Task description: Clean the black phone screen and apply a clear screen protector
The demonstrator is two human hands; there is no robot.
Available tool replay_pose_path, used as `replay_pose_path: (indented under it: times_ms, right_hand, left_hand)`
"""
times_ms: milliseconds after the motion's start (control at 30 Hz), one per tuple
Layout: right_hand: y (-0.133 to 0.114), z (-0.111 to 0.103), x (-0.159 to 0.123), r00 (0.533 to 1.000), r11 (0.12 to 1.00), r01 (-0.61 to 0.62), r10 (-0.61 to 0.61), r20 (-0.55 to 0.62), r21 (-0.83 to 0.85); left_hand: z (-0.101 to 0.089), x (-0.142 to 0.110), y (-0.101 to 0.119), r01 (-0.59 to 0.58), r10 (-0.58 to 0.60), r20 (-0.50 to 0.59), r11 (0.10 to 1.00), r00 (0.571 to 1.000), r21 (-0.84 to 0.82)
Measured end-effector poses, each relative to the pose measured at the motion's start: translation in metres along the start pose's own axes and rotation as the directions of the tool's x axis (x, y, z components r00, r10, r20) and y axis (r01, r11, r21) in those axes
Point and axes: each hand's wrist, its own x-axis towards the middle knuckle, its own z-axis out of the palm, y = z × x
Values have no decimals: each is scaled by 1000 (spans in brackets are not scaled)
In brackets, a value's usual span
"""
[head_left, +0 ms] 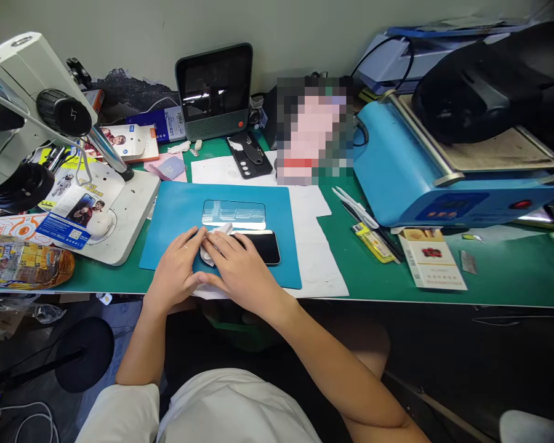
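A black-screened phone lies flat on the blue mat, its left part covered by my hands. My right hand is closed over a crumpled white tissue, fingers pressed down at the phone's left side. From the left, my left hand, with a ring on one finger, closes against the same tissue. Both thumbs meet near the mat's front edge. Just behind the phone sits a clear, phone-shaped sheet with a dark outline. What lies under my palms is hidden.
A microscope stand and a bottle are at left. Behind the mat are a dark-screened device and a black phone case. Tweezers, a cigarette box and a blue machine stand at right.
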Motion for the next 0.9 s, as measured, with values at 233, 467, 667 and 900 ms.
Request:
replay_pose_path:
  times_ms: [233,467,667,900]
  right_hand:
    - [-1,3,7,999,999,-36,36,12,15]
    - [28,-7,-22,989,989,-146,147,-22,31]
    - [50,-14,-58,970,973,-229,230,-77,20]
    - [37,-16,-86,972,979,-204,204,-116,15]
  left_hand:
    - [-1,-1,-3,11,-11,-4,998,1000,-59]
    - [-4,0,2,20,-20,41,1000,999,-14]
    - [-4,1,5,34,-36,38,999,999,31]
    - [-4,2,5,31,-33,42,998,999,51]
